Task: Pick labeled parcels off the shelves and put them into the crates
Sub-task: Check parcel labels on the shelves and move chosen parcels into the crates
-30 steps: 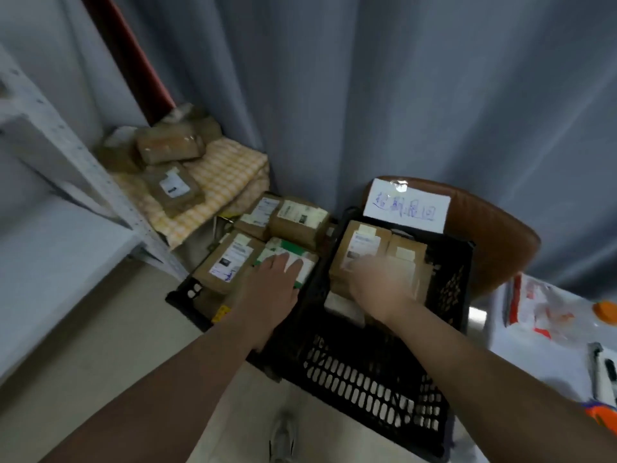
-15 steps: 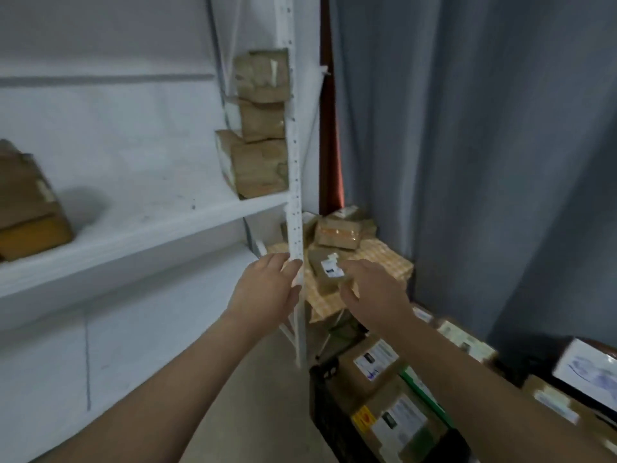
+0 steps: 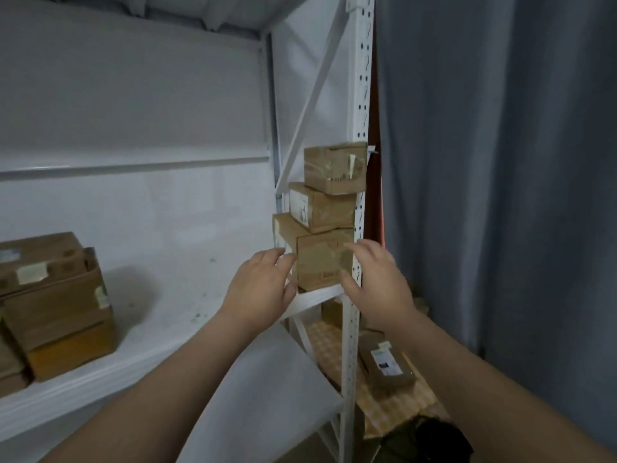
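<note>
Lifted higher and nearer the shelf (image 3: 200, 305) than half a second ago: left hand (image 3: 263, 289) and right hand (image 3: 377, 285), both with fingers loosely spread and holding nothing. Between them, at the shelf's right end, just behind the white upright (image 3: 362, 95), the bottom parcel (image 3: 319, 262), lowest of three stacked. Left fingertips just beside its left face, right fingertips over its right front edge; contact impossible to tell. Plain brown cardboard, taped, pale label on the left side. Above it, a middle parcel (image 3: 320, 208) with a white label, then a top parcel (image 3: 335, 168), turned slightly askew.
</note>
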